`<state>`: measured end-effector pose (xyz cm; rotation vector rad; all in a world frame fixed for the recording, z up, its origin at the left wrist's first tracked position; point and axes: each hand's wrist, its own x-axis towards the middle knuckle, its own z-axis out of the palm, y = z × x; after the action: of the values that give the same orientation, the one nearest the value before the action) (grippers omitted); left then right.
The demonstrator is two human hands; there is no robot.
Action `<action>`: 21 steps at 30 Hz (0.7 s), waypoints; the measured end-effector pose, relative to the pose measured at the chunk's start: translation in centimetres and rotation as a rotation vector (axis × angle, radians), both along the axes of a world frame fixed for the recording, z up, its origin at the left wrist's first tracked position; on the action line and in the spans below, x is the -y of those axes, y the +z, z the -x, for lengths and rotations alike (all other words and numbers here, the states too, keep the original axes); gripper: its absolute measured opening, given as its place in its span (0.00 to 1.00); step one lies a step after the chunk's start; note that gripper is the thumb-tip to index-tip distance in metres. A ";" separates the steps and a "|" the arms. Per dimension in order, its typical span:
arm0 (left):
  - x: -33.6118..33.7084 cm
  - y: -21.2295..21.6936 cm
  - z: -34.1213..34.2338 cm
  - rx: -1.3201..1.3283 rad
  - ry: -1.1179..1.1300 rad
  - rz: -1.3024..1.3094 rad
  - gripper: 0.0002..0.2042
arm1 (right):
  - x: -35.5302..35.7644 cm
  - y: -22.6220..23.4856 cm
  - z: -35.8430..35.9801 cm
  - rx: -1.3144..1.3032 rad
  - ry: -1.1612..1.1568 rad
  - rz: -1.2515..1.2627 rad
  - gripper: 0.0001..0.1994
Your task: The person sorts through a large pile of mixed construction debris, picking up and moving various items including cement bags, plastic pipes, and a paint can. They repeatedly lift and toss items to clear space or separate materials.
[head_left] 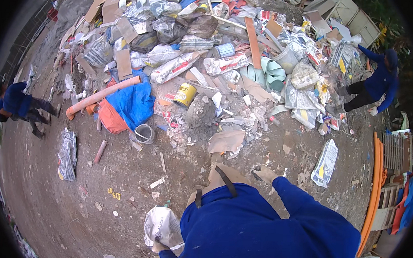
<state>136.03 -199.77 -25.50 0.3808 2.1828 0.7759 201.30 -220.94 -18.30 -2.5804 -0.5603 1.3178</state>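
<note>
By our judgement little is done: we have one white woven sack (159,224) off the ground at seven o'clock, while the debris heap (210,67) at twelve lies mixed and unsorted. Loose sacks lie at half past eight (67,154) and half past three (325,163). Our left hand (161,246) hangs low, grasping the sack's edge. Our right arm reaches out, its hand (266,174) curled at four o'clock beside a small dark piece (whether gripped, we cannot tell).

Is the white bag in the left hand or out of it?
In it: the left hand grips the white bag by its near edge.
</note>
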 end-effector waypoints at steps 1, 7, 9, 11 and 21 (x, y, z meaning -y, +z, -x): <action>-1.6 0.6 -1.0 -0.014 0.054 -0.001 0.28 | 0.0 -0.7 -0.6 -0.040 -0.037 0.031 0.37; -11.0 4.5 -8.0 -0.028 -0.098 -0.045 0.31 | -0.1 -5.1 -3.8 -0.042 -0.139 -0.060 0.37; -13.8 5.5 -10.5 0.003 -0.099 -0.111 0.29 | -0.4 -6.2 -4.9 -0.093 -0.207 -0.150 0.37; -15.8 6.0 -12.4 -0.142 -0.166 -0.067 0.27 | -0.8 -7.1 -6.0 -0.062 -0.202 -0.084 0.35; -24.9 4.3 -14.2 -0.146 -0.318 0.047 0.30 | -6.3 -4.6 -4.6 0.099 -0.446 -0.133 0.32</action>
<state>150.20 -174.82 -21.20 0.7598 2.1951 0.5336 205.86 -214.61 -22.88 -2.4738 -0.0696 0.9744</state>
